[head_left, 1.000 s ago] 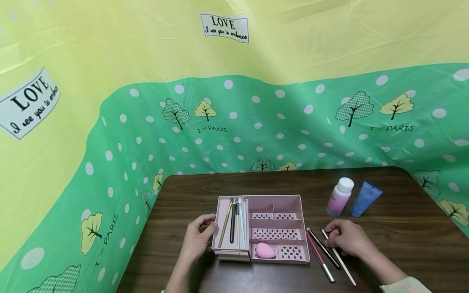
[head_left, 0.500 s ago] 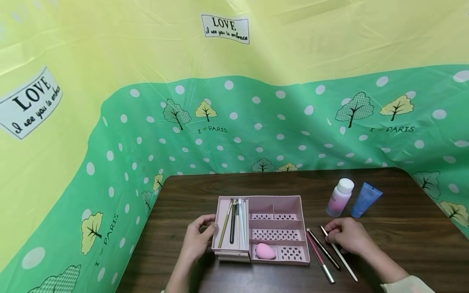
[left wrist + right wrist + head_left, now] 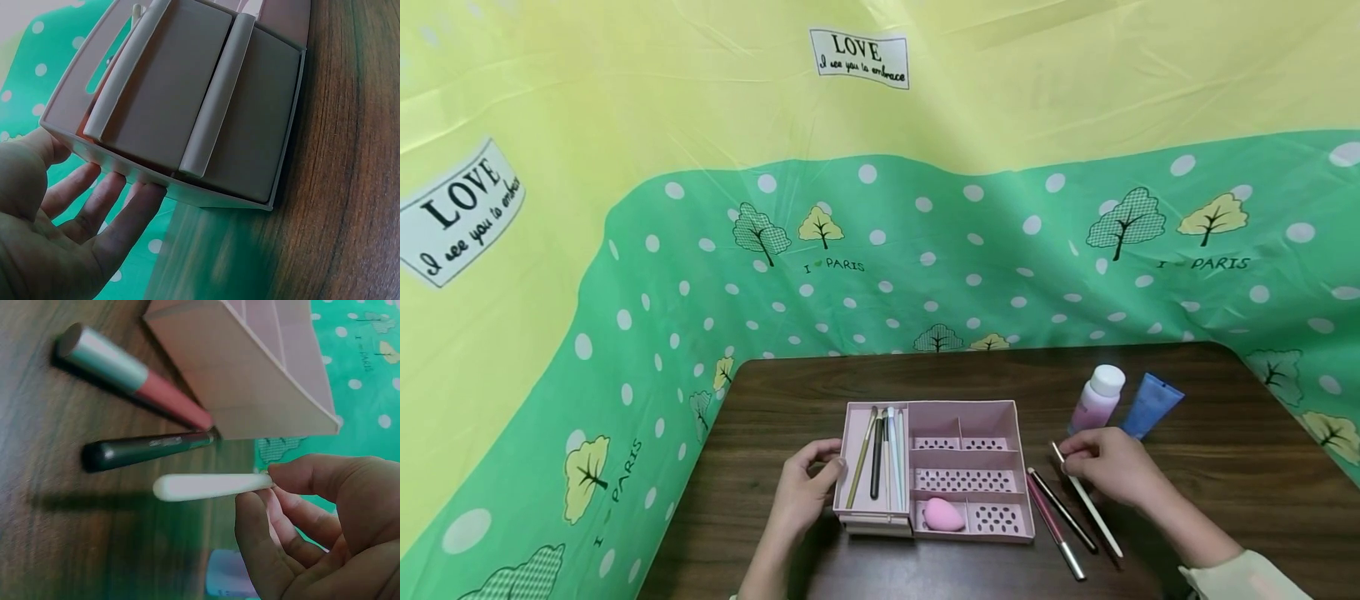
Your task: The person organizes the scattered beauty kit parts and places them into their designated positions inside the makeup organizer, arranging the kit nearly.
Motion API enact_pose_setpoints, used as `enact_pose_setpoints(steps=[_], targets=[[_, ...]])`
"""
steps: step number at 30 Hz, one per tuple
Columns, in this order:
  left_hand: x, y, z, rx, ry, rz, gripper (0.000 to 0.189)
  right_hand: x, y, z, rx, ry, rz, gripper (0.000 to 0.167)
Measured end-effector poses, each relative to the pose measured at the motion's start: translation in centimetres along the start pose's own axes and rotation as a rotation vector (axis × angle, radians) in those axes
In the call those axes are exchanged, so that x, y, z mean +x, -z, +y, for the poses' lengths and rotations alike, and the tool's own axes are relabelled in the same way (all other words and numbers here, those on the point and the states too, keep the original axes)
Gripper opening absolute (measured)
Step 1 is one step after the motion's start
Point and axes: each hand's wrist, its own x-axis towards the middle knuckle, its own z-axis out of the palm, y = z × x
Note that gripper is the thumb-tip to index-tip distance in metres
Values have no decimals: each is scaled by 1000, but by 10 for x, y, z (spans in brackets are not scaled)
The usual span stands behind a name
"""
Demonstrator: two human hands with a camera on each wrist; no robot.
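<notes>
A: The white brush point(image 3: 1099, 517), where is it?
B: Right of the pink organiser point(image 3: 966, 459), beyond the red brush point(image 3: 1056, 525) and black brush point(image 3: 1063, 511), off the worktop point(image 3: 790, 383), pinched by the right hand point(image 3: 1108, 467), the nearer one!
A: Long axis?
B: Slanting, far end toward the organiser. Left hand point(image 3: 805, 483): fingers apart, tips against the organiser's left wall.

Organizer point(image 3: 966, 457) on table point(image 3: 985, 375), left hand point(image 3: 805, 483) at its left side. Brushes point(image 3: 877, 467) in left tray point(image 3: 856, 429); sponge point(image 3: 943, 514) in front compartment point(image 3: 919, 527) beside it. Right of organizer: two brushes point(image 3: 1056, 527), then brush point(image 3: 1097, 515) in right hand point(image 3: 1112, 467). Bottle point(image 3: 1101, 392) behind that hand, tube point(image 3: 1152, 404) farther right.
</notes>
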Motion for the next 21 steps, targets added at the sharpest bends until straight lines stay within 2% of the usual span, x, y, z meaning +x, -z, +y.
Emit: enact_pose_setpoints(steps=[5,12,21], targets=[[0,0,-1,0,2,-2,32,1,2,-11,4,34,10,27],[0,0,-1,-1,-2,1,32,3,1,-26,14,30,13,28],[0,0,-2,2,1,9,31,6,-5,-50,110,55,-11,30]])
